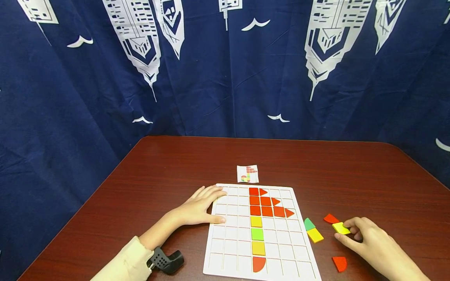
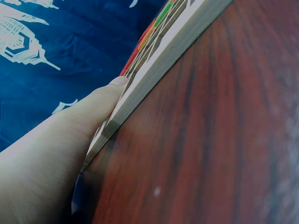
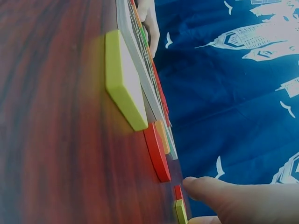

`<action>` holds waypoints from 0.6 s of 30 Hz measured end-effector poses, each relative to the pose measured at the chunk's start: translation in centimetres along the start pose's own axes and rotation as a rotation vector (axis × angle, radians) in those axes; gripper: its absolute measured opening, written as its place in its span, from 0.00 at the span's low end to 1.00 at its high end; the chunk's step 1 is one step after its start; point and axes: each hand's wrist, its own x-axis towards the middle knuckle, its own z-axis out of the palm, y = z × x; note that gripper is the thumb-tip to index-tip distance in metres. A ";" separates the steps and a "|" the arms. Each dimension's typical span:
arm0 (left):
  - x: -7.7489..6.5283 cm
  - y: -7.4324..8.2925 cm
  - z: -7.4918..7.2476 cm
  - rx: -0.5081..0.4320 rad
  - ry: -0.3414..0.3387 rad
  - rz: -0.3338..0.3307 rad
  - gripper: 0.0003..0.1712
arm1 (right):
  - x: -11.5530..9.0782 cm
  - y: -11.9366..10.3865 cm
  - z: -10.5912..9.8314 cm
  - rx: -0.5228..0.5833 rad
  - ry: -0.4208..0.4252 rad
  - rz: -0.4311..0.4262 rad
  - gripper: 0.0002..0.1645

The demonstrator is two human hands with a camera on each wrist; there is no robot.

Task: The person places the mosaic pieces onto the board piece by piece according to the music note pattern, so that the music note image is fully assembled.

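Observation:
My left hand [image 1: 198, 208] rests along the left edge of a white gridded board [image 1: 225, 242], thumb and fingers spread on it. In the left wrist view the thumb [image 2: 100, 100] lies over the board's edge. My right hand [image 1: 372, 242] is at a yellow square tile [image 1: 340, 228] on the table; the index fingertip touches its right side and the thumb lies just below it. On the board, red squares and triangles [image 1: 266, 201] fill the upper rows. Below them stand a yellow square [image 1: 256, 221], a green square [image 1: 257, 234], another yellow square [image 1: 258, 248] and a red quarter-round [image 1: 259, 264].
Right of the board lie a green quarter-round [image 1: 309, 224], a yellow square [image 1: 315, 235] and red pieces [image 1: 339, 264]. Another yellow tile [image 3: 124, 84] shows close in the right wrist view. Behind the board is a small pattern card [image 1: 247, 174]; a blue curtain [image 1: 225, 78] hangs beyond the table.

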 end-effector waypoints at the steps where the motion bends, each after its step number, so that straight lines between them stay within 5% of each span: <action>1: 0.0 0.0 0.0 0.000 -0.001 0.000 0.43 | 0.0 0.0 0.0 0.004 0.000 0.002 0.28; 18: 0.0 0.0 0.0 0.001 0.006 0.014 0.43 | -0.1 -0.1 0.7 0.074 0.154 -0.028 0.13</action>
